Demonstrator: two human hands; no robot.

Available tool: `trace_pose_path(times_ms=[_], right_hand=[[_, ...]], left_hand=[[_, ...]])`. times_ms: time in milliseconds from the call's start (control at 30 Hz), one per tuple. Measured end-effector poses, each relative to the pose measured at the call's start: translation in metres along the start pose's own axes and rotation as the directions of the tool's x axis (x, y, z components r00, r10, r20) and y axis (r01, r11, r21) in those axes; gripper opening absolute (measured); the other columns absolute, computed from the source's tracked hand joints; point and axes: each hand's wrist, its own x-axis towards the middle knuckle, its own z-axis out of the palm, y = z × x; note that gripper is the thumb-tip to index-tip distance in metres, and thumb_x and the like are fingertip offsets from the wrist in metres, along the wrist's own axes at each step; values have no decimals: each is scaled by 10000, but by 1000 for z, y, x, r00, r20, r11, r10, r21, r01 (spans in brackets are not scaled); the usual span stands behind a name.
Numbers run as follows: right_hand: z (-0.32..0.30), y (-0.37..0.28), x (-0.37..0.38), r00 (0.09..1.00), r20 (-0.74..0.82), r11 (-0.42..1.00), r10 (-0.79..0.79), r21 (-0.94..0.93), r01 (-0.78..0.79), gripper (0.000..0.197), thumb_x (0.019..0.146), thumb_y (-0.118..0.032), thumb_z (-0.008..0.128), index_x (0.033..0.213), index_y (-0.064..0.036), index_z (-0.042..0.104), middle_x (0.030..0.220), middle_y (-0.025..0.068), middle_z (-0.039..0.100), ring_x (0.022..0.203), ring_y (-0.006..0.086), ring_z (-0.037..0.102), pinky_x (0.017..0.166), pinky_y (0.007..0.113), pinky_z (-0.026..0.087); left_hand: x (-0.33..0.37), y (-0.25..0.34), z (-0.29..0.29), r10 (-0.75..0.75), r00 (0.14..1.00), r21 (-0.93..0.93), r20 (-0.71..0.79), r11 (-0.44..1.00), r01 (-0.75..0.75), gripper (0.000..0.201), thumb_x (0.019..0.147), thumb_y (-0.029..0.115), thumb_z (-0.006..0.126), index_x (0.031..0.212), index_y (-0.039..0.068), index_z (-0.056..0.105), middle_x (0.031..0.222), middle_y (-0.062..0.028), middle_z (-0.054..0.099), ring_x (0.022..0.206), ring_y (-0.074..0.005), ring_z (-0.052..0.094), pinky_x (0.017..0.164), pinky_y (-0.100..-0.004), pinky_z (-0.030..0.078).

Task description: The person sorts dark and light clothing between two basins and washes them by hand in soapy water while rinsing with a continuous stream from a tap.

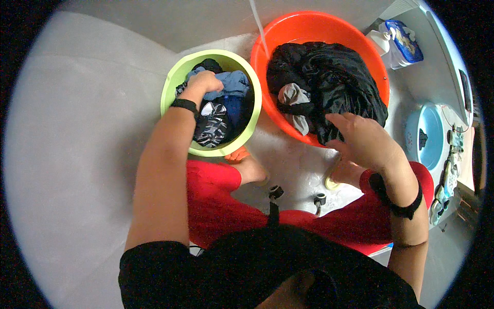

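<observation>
My left hand [205,81] reaches into a light green basin [170,100] on the left and is closed on a crumpled blue-grey garment [234,84]. Beside that garment lie a dark blue cloth [234,110] and a black-and-white patterned piece [212,126]. My right hand [365,139] hovers at the near right rim of an orange-red basin [296,23], thumb and fingers apart, holding nothing. A large black garment [329,72] fills much of that basin, with a grey-and-white cloth [294,95] at its left side.
A thin stream of water [258,23] drops into the orange-red basin. Right of it stand a white bottle [380,41] and a tub with a blue lid [404,44]. Farther right is a light blue basin [429,131] holding something dark. Grey walls rise left and behind.
</observation>
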Motion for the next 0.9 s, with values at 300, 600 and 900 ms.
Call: trace_pose_path(times_ms=[300, 600, 900], right_hand=[[-8, 0, 26, 938, -324, 954, -125, 220, 204, 770, 832, -325, 660, 1412, -25, 253, 1218, 242, 532, 1059, 334, 578, 872, 389, 486], [-48, 2, 36, 852, -514, -89, 94, 848, 522, 378, 902, -315, 550, 1179, -57, 560, 1096, 88, 624, 978, 215, 620, 784, 389, 553], [-1, 100, 68, 905, -136, 792, 403, 547, -271, 290, 799, -218, 513, 914, 32, 605, 632, 161, 579, 586, 284, 622, 511, 372, 486]], left_hand=[[-147, 32, -118, 472, 836, -852, -279, 280, -443, 429, 690, 116, 633, 1102, 16, 565, 977, -53, 630, 835, -149, 598, 766, -281, 498], [-249, 129, -145, 674, 573, -867, -467, -220, -448, 608, 878, 121, 590, 1385, -2, 279, 1230, -121, 522, 989, -183, 584, 828, -274, 489], [-71, -9, -17, -78, 969, -707, -235, 698, -115, 857, 697, 456, 747, 1381, 102, 373, 1389, -186, 367, 1233, -314, 404, 990, -438, 369]])
